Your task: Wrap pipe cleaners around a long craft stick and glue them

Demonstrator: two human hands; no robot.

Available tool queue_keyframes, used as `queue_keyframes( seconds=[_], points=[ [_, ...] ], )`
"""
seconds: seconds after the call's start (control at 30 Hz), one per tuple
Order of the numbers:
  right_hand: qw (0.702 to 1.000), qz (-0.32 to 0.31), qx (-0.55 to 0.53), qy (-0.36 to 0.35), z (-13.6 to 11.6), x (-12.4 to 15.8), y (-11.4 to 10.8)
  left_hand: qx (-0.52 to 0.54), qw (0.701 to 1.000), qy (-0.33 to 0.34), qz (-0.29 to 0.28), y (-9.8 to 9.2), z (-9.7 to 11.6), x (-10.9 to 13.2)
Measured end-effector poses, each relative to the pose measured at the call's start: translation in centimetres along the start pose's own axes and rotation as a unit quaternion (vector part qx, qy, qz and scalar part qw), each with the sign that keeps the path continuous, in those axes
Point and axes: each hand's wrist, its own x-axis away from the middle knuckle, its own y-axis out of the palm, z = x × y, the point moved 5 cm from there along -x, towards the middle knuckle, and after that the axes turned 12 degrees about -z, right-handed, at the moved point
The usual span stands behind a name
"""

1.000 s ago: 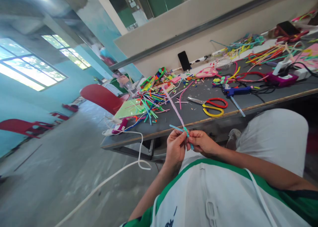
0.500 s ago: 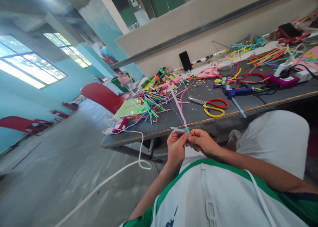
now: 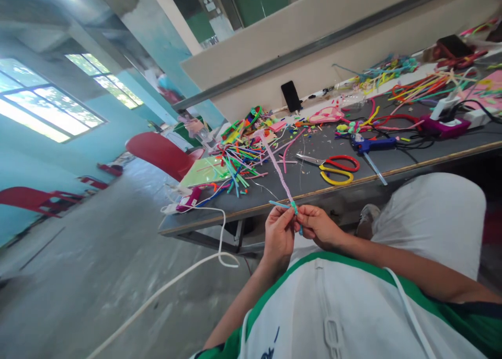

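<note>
Just past the table's front edge, my left hand [image 3: 279, 229] and my right hand [image 3: 317, 224] meet with fingertips pinched together. Between them is the lower end of a long pale pink pipe cleaner stem [image 3: 279, 171], which slants up and away over the table. A blue pipe cleaner [image 3: 277, 204] sticks out to the left above my left fingers, and its other end shows below my hands. A green wrap [image 3: 294, 206] circles the stem right at my fingertips. My fingers hide exactly how the pieces cross.
Scissors [image 3: 337, 169] with red and yellow handles lie on the dark table [image 3: 251, 201]. Farther right are a blue glue gun [image 3: 374, 144] and a purple power strip [image 3: 446, 126]. Cut pipe cleaners [image 3: 239, 163] pile up at left; a phone [image 3: 291, 96] leans on the wall.
Both hands stay pinched at the same spot on the stem, with small finger shifts. The stem's lower end and blue piece tilt slightly. The whole view shifts a little.
</note>
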Motion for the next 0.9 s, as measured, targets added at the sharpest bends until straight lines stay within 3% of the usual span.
queue_keyframes(
  seconds=[0.1,0.3,0.4,0.57,0.73,0.9],
  points=[
    [1.0,-0.024,-0.011,0.012,0.2,-0.1,-0.1,0.003,1.0,-0.005,-0.008,-0.1,0.0,0.0],
    [0.985,-0.135,-0.069,0.079,1.1,-0.1,-0.2,-0.004,0.999,-0.015,-0.032,0.4,0.2,0.2],
    [0.984,-0.149,-0.043,0.086,0.7,-0.1,-0.1,-0.003,0.999,-0.012,-0.031,0.3,0.4,0.2],
    [0.992,-0.036,0.114,0.038,-0.3,-0.4,-1.1,-0.003,1.0,0.019,0.017,-0.8,0.8,-0.3],
    [0.954,0.075,0.291,0.01,-0.9,-0.3,-1.7,-0.01,1.0,0.026,0.009,-0.6,0.3,-0.4],
    [0.947,0.083,0.309,0.01,-1.8,0.1,-0.8,-0.019,1.0,0.023,-0.005,0.0,0.3,-0.3]
  ],
)
